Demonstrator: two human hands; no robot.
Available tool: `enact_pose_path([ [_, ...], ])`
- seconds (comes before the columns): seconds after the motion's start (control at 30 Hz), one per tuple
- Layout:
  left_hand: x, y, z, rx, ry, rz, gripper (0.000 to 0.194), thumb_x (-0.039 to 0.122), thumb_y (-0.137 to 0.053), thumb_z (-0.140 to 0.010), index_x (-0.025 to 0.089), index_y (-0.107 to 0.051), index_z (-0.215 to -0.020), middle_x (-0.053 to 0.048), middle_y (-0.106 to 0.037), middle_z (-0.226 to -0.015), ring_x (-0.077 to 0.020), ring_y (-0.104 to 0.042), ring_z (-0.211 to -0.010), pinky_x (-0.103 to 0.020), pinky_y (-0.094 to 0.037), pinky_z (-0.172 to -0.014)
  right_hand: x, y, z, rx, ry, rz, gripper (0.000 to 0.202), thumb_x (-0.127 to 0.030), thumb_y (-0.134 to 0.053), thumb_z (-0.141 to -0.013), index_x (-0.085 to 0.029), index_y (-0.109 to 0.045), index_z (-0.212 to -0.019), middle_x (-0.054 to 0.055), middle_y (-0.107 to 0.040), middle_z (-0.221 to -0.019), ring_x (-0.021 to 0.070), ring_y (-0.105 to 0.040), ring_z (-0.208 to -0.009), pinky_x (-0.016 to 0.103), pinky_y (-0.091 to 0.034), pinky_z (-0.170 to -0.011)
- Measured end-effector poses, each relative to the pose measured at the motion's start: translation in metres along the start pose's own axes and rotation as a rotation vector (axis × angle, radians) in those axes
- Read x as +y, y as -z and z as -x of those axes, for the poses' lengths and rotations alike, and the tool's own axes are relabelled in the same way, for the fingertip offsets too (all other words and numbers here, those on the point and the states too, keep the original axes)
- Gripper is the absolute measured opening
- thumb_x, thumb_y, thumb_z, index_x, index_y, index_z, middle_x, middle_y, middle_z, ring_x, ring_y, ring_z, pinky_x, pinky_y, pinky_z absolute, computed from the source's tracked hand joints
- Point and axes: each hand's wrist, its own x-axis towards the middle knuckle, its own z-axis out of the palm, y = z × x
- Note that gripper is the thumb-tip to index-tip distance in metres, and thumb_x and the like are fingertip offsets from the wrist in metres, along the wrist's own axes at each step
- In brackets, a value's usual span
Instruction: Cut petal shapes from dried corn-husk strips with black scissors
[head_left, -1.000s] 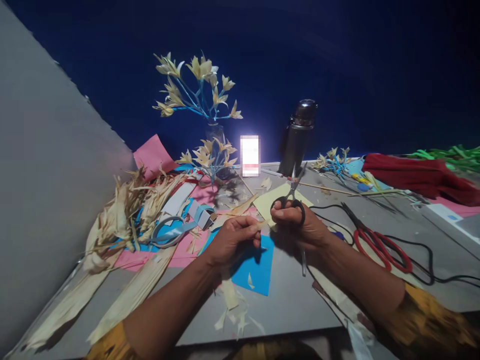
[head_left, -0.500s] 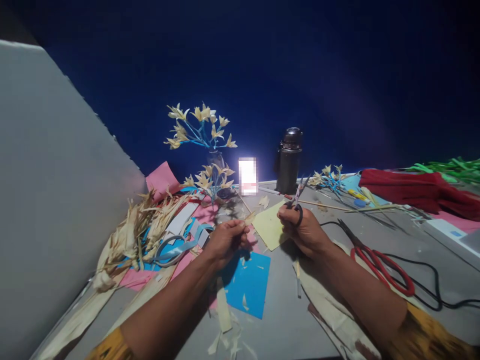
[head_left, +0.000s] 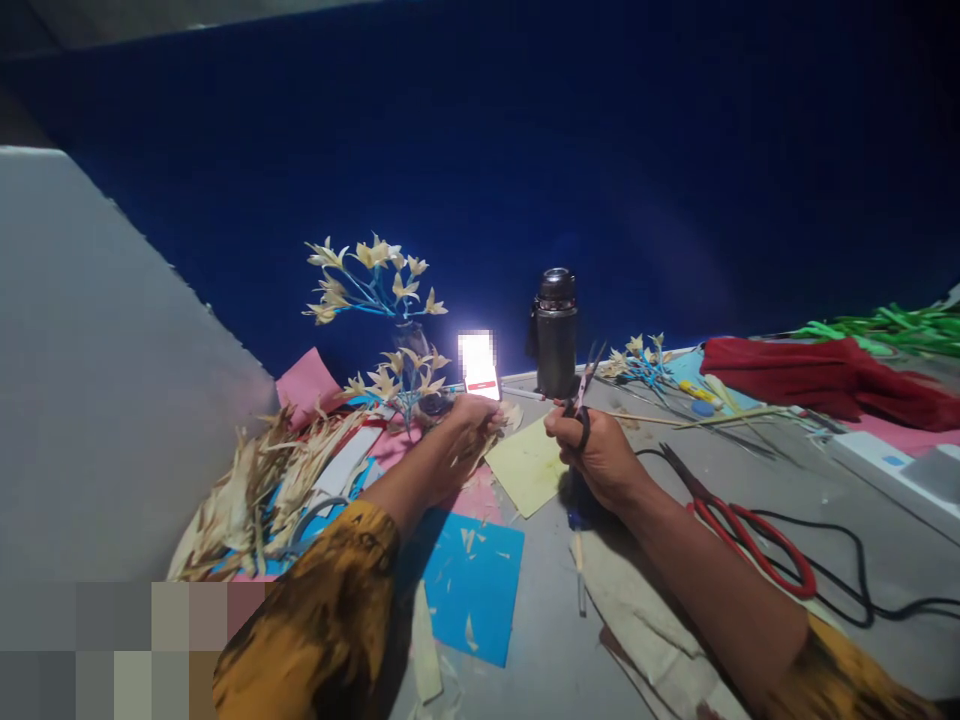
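Observation:
My right hand (head_left: 604, 455) is closed on small dark-handled scissors (head_left: 582, 408), their blades pointing up and apart. Left of it, my left hand (head_left: 472, 430) reaches forward beside the bright phone (head_left: 480, 365), its fingers curled; what they hold, if anything, is too small to make out. Between and below the hands lies a yellow paper square (head_left: 529, 468). Nearer me is a blue sheet (head_left: 476, 590) strewn with pale scraps. Pale husk flowers on blue stems (head_left: 375, 270) stand in a vase behind my left hand.
A dark flask (head_left: 556, 335) stands at the back by the wall. Red-handled scissors (head_left: 750, 530) and a black cable lie right, near a red cloth (head_left: 817, 385). Dried husks (head_left: 259, 480) are heaped left.
My left hand has moved forward toward the phone, bringing its sleeve further into view. The thin piece at its fingertips no longer shows clearly. My right hand still holds the scissors. The view has shifted.

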Motion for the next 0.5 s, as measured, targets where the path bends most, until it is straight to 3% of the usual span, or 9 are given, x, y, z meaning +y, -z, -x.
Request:
enact_pose_path([
  [0.17,-0.002,0.001,0.01,0.085,-0.073,-0.211,0.034,0.035,-0.059,-0.093,0.016,-0.06,-0.121,-0.011,-0.062,-0.121,-0.0221,-0.063,-0.101,-0.042,-0.056,-0.085,0.003,0.001,-0.002,-0.013,-0.005,0.027,0.029,-0.037,-0.079,-0.061,-0.016,-0.061,-0.07,-0.005,-0.045,-0.06,0.0083,-0.033,-0.051,0.023,-0.024,-0.047],
  [0.23,0.0,0.004,0.023,0.095,-0.123,-0.255,0.027,0.031,-0.061,-0.092,0.013,-0.062,-0.113,-0.009,-0.066,-0.108,-0.0179,-0.065,-0.088,-0.035,-0.057,-0.075,0.004,0.002,-0.003,-0.016,-0.007,0.046,0.028,-0.037,-0.078,-0.062,-0.016,-0.061,-0.07,-0.005,-0.046,-0.06,0.0084,-0.033,-0.052,0.023,-0.025,-0.047],
  [0.3,0.004,0.011,0.043,0.092,-0.174,-0.272,0.012,0.019,-0.065,-0.087,0.009,-0.066,-0.093,-0.008,-0.069,-0.086,-0.0114,-0.06,-0.063,-0.024,-0.05,-0.056,0.005,0.003,-0.002,-0.022,0.0,0.071,0.026,-0.036,-0.078,-0.063,-0.016,-0.062,-0.069,-0.005,-0.046,-0.06,0.0088,-0.035,-0.052,0.023,-0.026,-0.047],
  [0.4,0.008,0.033,0.083,0.067,-0.239,-0.254,0.001,0.009,-0.064,-0.082,0.01,-0.066,-0.082,-0.006,-0.07,-0.07,-0.006,-0.05,-0.042,-0.018,-0.031,-0.04,0.007,0.004,0.0,-0.041,0.014,0.1,0.023,-0.034,-0.077,-0.063,-0.017,-0.062,-0.068,-0.005,-0.044,-0.059,0.0089,-0.034,-0.052,0.024,-0.027,-0.047],
  [0.5,0.006,0.067,0.126,0.038,-0.337,-0.23,0.003,0.015,-0.063,-0.082,0.012,-0.063,-0.081,-0.006,-0.071,-0.068,-0.0081,-0.054,-0.04,-0.018,-0.03,-0.038,0.011,0.002,0.003,-0.065,-0.009,0.134,0.022,-0.033,-0.077,-0.063,-0.018,-0.062,-0.07,-0.004,-0.048,-0.063,0.0093,-0.036,-0.054,0.024,-0.027,-0.047],
])
